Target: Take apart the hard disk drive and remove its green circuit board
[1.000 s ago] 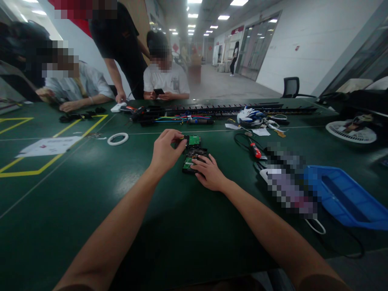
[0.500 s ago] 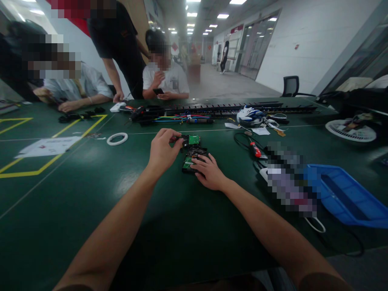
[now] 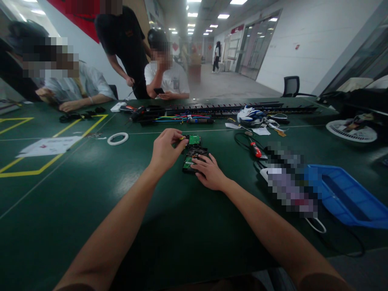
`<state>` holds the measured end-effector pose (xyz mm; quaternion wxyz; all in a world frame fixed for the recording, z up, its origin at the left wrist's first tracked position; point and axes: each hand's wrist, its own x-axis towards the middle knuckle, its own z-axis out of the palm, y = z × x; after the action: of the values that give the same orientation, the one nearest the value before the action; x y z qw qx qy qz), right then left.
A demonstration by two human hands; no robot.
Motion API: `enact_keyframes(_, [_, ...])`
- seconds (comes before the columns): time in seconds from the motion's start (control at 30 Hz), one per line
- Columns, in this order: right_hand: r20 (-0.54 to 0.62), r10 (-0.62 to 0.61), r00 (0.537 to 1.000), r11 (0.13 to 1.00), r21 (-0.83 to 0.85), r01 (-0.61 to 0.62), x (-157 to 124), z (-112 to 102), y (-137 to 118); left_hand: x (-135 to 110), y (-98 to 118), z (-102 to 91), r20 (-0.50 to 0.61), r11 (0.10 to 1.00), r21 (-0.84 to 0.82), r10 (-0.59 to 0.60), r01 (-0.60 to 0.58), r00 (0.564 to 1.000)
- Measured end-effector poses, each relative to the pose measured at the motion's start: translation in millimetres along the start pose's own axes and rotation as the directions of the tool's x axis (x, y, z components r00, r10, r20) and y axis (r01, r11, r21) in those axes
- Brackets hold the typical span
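Note:
On the green table in front of me lies an opened black electronic device with an upper green circuit board (image 3: 194, 140) and a lower green circuit board (image 3: 187, 162). Dark parts and wires sit between the two boards. My left hand (image 3: 166, 148) is at the upper board's left edge, thumb and fingers pinched together. A small yellowish spot shows at its fingertips, too small to name. My right hand (image 3: 210, 173) rests with fingers stretched out over the right side of the lower section, covering part of it.
A white ring (image 3: 118, 138) lies to the left, near papers (image 3: 50, 146). To the right are a red-handled tool (image 3: 255, 149) and a blue tray (image 3: 348, 196). Bundled wires (image 3: 182, 118) and gloves (image 3: 250, 116) lie at the back. Several people are beyond the table.
My left hand has shifted slightly right, and the pinched fingertips have moved with it. My right hand stays put. Across the table, a standing person's hand has lifted off the tabletop.

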<state>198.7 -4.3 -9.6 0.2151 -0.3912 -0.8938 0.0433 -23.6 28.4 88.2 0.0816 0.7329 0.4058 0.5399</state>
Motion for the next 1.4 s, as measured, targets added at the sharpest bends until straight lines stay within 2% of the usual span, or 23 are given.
enact_keyframes(0.17, [-0.004, -0.005, 1.0, 1.0, -0.003, 0.005, 0, 0, 0, -1, 1, 1.3, 0.047, 0.996, -0.082, -0.032, 0.036, 0.998])
enact_keyframes(0.37, [-0.016, -0.005, 1.0, 1.0, 0.004, 0.005, -1, 1, 0, 1, 6, -1.9, 0.028, 0.995, 0.094, 0.034, -0.037, 0.999])
enact_keyframes(0.57, [-0.01, -0.005, 1.0, 1.0, 0.019, 0.005, 0, 1, 0, 4, 5, -7.2, 0.006, 0.984, 0.169, 0.051, -0.051, 0.999])
enact_keyframes(0.73, [-0.008, -0.004, 1.0, 1.0, 0.009, 0.004, -1, 0, 0, 3, 6, -8.4, 0.036, 0.992, 0.111, 0.049, -0.053, 0.998])
enact_keyframes(0.9, [-0.001, 0.004, 1.0, 1.0, 0.006, -0.004, 0, 0, -1, 0, 7, -2.4, 0.02, 0.999, 0.029, 0.033, -0.034, 0.999])
enact_keyframes(1.17, [-0.002, 0.006, 1.0, 1.0, 0.002, -0.006, 0, 1, -1, -2, -1, 1.9, 0.032, 0.999, -0.012, -0.03, 0.03, 0.999])
enact_keyframes(1.4, [-0.008, -0.001, 1.0, 1.0, 0.003, 0.001, 0, 1, -1, 3, 1, -5.8, 0.044, 0.987, 0.149, 0.046, -0.052, 0.998])
